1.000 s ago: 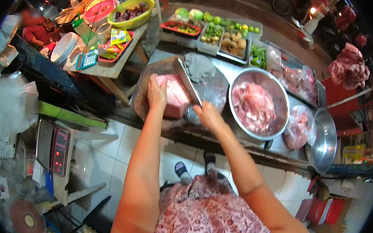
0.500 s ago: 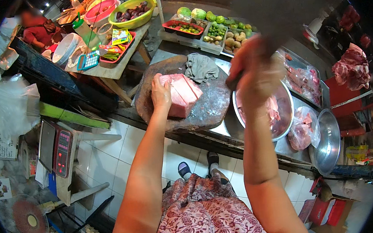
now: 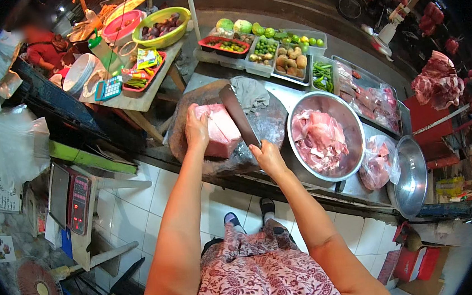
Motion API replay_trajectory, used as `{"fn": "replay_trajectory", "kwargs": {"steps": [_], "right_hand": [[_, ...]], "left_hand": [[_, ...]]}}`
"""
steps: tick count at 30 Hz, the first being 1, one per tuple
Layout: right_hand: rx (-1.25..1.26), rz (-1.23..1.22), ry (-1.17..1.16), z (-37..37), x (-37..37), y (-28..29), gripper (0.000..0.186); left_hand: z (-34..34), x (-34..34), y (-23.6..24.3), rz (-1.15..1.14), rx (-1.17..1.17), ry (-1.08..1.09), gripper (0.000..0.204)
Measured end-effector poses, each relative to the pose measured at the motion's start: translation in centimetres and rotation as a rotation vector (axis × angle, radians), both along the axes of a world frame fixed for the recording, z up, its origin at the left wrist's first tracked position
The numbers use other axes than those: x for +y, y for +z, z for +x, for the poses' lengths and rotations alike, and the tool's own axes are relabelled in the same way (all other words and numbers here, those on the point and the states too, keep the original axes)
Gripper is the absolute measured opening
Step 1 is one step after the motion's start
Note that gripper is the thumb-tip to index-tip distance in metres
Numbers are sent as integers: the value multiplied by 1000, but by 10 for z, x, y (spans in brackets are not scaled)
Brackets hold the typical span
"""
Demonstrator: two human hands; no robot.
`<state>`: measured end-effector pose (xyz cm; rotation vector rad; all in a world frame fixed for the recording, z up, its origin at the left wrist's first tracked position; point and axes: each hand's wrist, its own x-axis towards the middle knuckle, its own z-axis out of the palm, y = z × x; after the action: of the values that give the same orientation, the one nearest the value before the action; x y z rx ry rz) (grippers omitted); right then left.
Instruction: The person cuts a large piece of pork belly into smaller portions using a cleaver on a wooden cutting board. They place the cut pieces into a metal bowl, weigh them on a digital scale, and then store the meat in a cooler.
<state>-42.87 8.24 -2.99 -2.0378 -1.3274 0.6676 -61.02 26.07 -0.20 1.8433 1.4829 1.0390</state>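
Note:
A thick wooden chopping block [image 3: 182,108] carries a pale pink slab of meat [image 3: 226,136] with cut lines across its top. My left hand [image 3: 196,129] grips the slab's left side, fingers over its upper edge. In my right hand [image 3: 269,158] is the handle of a broad cleaver [image 3: 238,115]. Its blade points away to the far left, lying along the slab's right side; whether it touches the meat I cannot tell. A grey cloth [image 3: 251,94] lies crumpled on the block's far part, just right of the blade. My right fingers hide most of the handle.
To the right stand a metal bowl of cut meat [image 3: 319,140], a bagged portion of meat [image 3: 376,163] and another metal bowl [image 3: 413,180]. Vegetable trays [image 3: 264,49] line the far side. A digital scale [image 3: 78,200] is at left. Someone in red [image 3: 42,55] is at far left.
My right hand has brought the cleaver down from high at the right to beside the slab. My left hand stays on the meat. The bowl of cut meat is now uncovered.

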Motion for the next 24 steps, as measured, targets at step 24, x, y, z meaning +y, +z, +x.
{"fn": "replay_trajectory", "kwargs": {"steps": [24], "right_hand": [[94, 8, -13, -12, 7, 28, 44]], "left_hand": [[-13, 2, 9, -80, 145, -65, 42]]}}
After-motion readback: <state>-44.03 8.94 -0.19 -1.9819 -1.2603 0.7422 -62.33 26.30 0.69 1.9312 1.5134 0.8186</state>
